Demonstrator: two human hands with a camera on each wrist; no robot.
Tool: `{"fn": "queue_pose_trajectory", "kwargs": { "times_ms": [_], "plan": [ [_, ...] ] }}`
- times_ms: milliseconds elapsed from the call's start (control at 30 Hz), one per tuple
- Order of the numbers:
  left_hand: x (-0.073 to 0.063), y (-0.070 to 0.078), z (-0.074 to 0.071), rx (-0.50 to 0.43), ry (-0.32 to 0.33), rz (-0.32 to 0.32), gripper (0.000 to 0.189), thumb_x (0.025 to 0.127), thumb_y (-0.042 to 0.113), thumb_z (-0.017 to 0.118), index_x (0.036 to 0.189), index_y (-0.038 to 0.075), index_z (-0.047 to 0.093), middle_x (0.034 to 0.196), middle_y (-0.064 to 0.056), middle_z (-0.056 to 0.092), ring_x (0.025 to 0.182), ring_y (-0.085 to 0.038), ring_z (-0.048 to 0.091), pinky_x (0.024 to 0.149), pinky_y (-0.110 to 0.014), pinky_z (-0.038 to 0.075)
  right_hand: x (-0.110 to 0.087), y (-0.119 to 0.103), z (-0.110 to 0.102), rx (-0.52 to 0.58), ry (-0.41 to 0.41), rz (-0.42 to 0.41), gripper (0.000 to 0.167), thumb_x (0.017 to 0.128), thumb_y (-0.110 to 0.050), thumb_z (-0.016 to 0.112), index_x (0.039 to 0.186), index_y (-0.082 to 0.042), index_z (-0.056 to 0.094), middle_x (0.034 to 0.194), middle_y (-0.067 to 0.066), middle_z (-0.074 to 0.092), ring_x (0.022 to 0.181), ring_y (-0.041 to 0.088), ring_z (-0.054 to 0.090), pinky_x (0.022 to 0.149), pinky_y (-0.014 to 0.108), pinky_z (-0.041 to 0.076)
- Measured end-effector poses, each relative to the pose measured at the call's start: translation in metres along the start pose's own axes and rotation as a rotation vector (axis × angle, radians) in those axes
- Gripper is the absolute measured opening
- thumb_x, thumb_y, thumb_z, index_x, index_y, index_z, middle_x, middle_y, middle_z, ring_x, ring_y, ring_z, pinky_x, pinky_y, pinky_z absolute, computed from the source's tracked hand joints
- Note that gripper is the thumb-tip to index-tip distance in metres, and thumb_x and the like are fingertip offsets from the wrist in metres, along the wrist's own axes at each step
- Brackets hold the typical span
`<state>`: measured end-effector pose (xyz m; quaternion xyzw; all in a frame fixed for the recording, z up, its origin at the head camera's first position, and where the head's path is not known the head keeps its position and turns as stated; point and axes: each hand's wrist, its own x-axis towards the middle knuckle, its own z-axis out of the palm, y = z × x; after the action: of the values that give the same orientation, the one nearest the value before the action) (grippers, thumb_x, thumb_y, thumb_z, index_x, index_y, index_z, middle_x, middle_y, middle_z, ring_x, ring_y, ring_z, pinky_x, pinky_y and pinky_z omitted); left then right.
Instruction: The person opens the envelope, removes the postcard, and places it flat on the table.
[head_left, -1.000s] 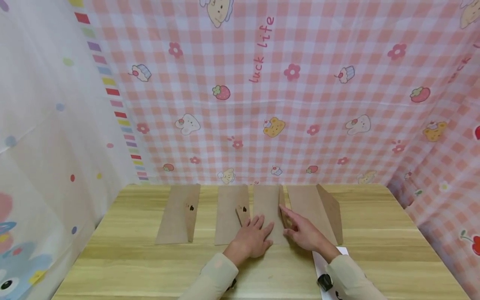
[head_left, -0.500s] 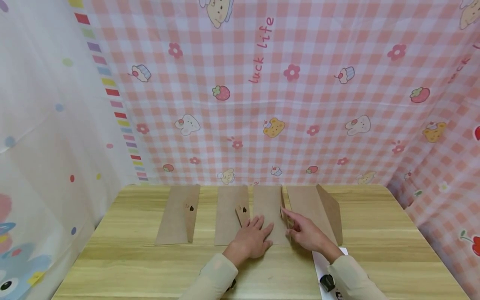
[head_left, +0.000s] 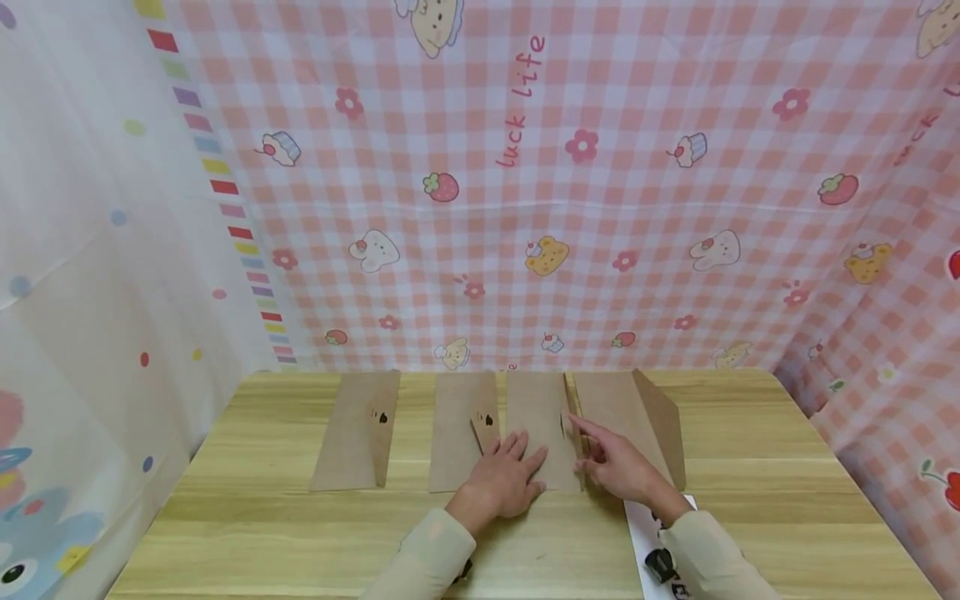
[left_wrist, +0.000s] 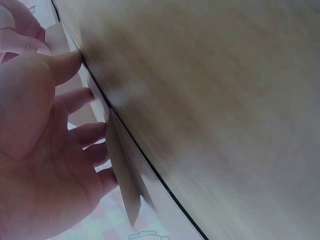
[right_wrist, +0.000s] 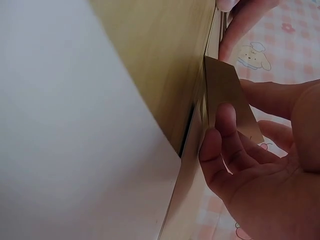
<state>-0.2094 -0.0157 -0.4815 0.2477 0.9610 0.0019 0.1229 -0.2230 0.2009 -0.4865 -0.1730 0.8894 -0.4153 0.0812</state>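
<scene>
Several brown kraft-paper envelopes lie in a row along the back of the table. My left hand (head_left: pixel 498 482) rests on the third envelope from the left (head_left: pixel 534 400), fingers spread, its wrist side beside the second envelope (head_left: pixel 453 433). At the third envelope's right side, my right hand (head_left: pixel 618 467) holds its flap (right_wrist: pixel 225 87), index finger at the upper part and thumb lower down. That flap stands raised from the envelope's body. In the right wrist view it crosses between the fingers, some curled in front and others partly hidden behind.
The rightmost envelope (head_left: pixel 611 408) has its flap spread out to the right. The leftmost envelope (head_left: pixel 352 433) bears a small dark print. A white sheet (head_left: pixel 641 533) with dark figures lies under the right forearm. A pink checked cloth (head_left: pixel 480 208) hangs behind the table (head_left: pixel 247 500).
The right hand has shifted slightly right, bringing the third envelope's flap outward with it. More of the white sheet's dark print shows. The left hand stays in place.
</scene>
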Motion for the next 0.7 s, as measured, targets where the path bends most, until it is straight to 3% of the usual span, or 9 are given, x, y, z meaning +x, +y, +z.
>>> {"fn": "queue_pose_trajectory", "kwargs": {
  "times_ms": [400,533,700],
  "plan": [
    [0.0003,0.0001,0.0001,-0.038,-0.004,0.003,0.056,0.103,0.046,0.045,0.156,0.028,0.034,0.163,-0.007,0.025,0.151,-0.022,0.021,0.121,-0.043,0.021,-0.0005,0.0046,-0.0013,0.014,0.042,0.024,0.067,0.089,0.004,0.066,0.15,-0.003,0.04,0.078,0.005,0.055,0.067,0.016,0.05,0.051,0.025,0.045],
    [-0.0003,0.0013,-0.0015,-0.035,0.004,-0.001,0.056,0.103,0.045,0.046,0.155,0.027,0.035,0.163,-0.007,0.027,0.151,-0.022,0.023,0.121,-0.044,0.021,0.0002,0.0057,-0.0023,-0.001,0.083,0.031,0.064,0.088,0.006,0.066,0.148,-0.001,0.044,0.094,0.012,0.061,0.072,0.017,0.052,0.052,0.025,0.046],
    [-0.0001,0.0015,-0.001,-0.018,0.011,-0.006,0.056,0.103,0.045,0.046,0.155,0.027,0.035,0.163,-0.007,0.028,0.15,-0.022,0.024,0.121,-0.044,0.022,0.0014,0.0077,-0.0032,-0.049,0.134,0.007,0.06,0.087,0.006,0.067,0.143,0.003,0.048,0.12,0.021,0.056,0.08,0.017,0.053,0.06,0.024,0.049]
  ]
}}
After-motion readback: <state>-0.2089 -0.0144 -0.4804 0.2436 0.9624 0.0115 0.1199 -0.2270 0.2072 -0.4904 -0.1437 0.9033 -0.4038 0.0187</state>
